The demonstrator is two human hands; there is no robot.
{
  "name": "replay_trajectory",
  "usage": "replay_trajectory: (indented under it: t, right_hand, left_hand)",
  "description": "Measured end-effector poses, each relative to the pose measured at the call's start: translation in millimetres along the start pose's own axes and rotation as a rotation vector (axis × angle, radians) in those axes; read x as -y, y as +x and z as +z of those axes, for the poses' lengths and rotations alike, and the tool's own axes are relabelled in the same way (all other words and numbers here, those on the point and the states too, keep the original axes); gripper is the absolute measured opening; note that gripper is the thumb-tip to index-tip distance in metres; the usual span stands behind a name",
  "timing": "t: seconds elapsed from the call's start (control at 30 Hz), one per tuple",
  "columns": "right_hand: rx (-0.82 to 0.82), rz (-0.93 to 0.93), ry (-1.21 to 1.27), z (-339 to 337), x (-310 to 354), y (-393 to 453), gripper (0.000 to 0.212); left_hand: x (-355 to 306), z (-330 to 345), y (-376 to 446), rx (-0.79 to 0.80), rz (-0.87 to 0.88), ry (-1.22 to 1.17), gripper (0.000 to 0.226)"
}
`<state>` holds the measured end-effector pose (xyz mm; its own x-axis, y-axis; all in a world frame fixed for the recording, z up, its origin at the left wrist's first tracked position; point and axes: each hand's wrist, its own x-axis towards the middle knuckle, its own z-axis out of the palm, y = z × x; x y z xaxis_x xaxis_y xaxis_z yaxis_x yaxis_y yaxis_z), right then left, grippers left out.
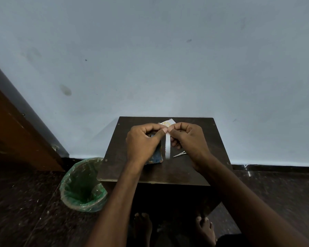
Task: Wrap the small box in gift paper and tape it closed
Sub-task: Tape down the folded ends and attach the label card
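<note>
1. Both hands raised over the small dark-brown square wooden table [189, 168], fingertips meeting above its far half. Left hand [143, 141] and right hand [187, 138] both pinch the top of a white tape roll [167, 145] standing on edge between them; thumbs and forefingers close tight on the strip at the roll's upper rim, other fingers curled.
2. Whether a free tape end is lifted: cannot tell, too small.
3. Under and just behind the left hand, on the table: a small box in blue patterned gift paper [156, 156], mostly hidden by the hand; only its near corner and edge show. It lies just left of the tape roll.
4. Right of the roll, on the table: small pale scissors [179, 154], partly under the right hand.
5. At the table's far edge, beyond the fingertips: a white paper scrap with yellow print [169, 123].
6. Left of the table, on the dark floor: round bin with green plastic liner [82, 186], touching or nearly touching the table's corner.
7. Below the table's near edge: bare feet [205, 227].
</note>
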<state>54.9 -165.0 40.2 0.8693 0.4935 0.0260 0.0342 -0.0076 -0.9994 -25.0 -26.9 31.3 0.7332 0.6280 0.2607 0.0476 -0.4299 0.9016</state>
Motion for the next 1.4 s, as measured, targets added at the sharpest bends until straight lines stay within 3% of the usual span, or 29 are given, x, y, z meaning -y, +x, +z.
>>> replay_trajectory:
  t: [0.3, 0.63, 0.8, 0.97, 1.23, 1.4]
  right_hand:
    - [0.061, -0.039, -0.138, -3, -3, 2, 0.024]
    - [-0.038, -0.117, -0.319, 2, -9, 13, 0.007]
    - [0.020, -0.159, -0.422, -4, -12, 15, 0.014]
    - [0.055, -0.193, -0.549, -7, -20, 18, 0.021]
    - [0.051, -0.154, -0.557, -11, -22, 20, 0.025]
    - [0.041, -0.141, -0.594, -10, -27, 21, 0.028]
  left_hand:
    - [-3, 7, -3, -0.084, -0.038, 0.060, 0.005]
    - [-3, 8, -4, -0.094, -0.019, 0.087, 0.003]
    - [-6, 8, -4, -0.097, -0.015, 0.070, 0.005]
    - [-6, 2, -1, -0.024, -0.085, -0.125, 0.010]
    - [-12, -9, 1, 0.157, -0.093, -0.134, 0.015]
    - [-12, -9, 0, 0.163, -0.087, -0.104, 0.017]
